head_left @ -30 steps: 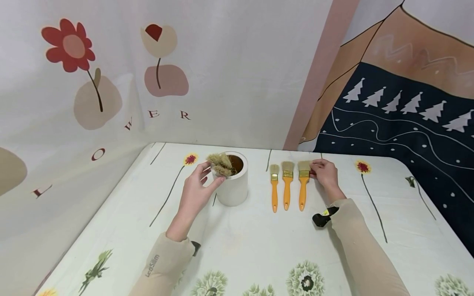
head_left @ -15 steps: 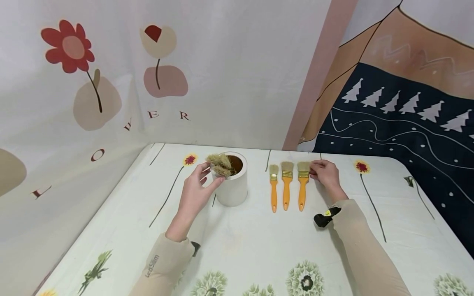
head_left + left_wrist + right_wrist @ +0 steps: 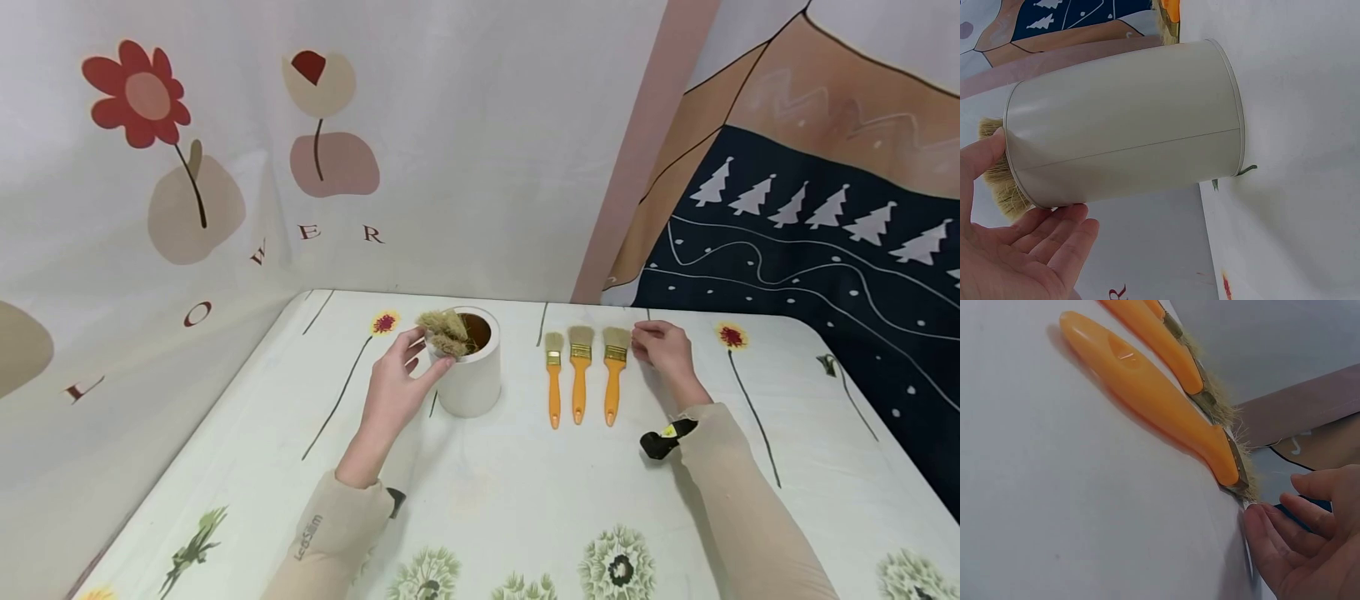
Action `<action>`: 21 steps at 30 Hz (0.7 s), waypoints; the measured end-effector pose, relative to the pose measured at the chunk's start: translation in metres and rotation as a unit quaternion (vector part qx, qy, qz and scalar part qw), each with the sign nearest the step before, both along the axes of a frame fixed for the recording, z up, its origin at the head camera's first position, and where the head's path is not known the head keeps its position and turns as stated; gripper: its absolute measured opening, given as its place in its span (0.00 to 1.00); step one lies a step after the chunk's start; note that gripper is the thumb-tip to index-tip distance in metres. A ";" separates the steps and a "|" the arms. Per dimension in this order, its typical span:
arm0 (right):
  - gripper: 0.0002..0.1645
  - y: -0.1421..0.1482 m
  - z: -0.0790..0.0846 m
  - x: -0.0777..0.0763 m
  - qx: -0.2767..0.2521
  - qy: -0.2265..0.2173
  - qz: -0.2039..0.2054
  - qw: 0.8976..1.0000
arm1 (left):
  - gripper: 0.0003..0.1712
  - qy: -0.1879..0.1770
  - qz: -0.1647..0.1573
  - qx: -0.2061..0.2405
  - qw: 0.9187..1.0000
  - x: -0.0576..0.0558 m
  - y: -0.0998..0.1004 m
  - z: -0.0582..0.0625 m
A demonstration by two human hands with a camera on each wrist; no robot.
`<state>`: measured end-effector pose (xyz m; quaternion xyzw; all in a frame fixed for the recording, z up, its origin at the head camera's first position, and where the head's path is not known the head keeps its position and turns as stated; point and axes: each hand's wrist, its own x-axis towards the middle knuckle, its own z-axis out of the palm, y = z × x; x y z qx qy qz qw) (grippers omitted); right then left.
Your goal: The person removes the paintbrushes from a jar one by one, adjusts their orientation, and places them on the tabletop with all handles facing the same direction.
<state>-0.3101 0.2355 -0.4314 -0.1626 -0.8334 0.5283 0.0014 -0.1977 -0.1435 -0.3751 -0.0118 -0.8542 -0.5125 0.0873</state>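
Observation:
A white cylindrical container [image 3: 471,387], brown inside, stands upright at the middle of the table. Beige bristle tufts [image 3: 447,335] stick up over its near-left rim; what they belong to is hidden inside. My left hand [image 3: 396,383] rests at this rim, thumb by the bristles and the other fingers extended against the wall [image 3: 1125,119]. Three orange-handled paintbrushes lie in a row, bristles away from me: a narrow one [image 3: 554,392], a middle one [image 3: 580,385] and a right one [image 3: 612,387]. My right hand [image 3: 665,354] is beside the right brush's bristles, fingers loosely bent, holding nothing.
A white flower-print cloth [image 3: 495,517] covers the table. Behind it hangs a printed curtain [image 3: 480,167], with a dark tree-patterned part [image 3: 810,250] on the right. Black wrist-worn gear [image 3: 660,442] shows under my right sleeve.
My right hand has shifted slightly right, off the right brush's bristles; that brush sits a touch farther from the middle one. My left hand stays at the container rim.

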 end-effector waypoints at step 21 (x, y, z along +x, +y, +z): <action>0.24 -0.002 0.005 0.010 -0.006 0.011 0.014 1.000 | 0.39 -0.007 -0.004 0.003 1.000 0.000 -0.001 0.000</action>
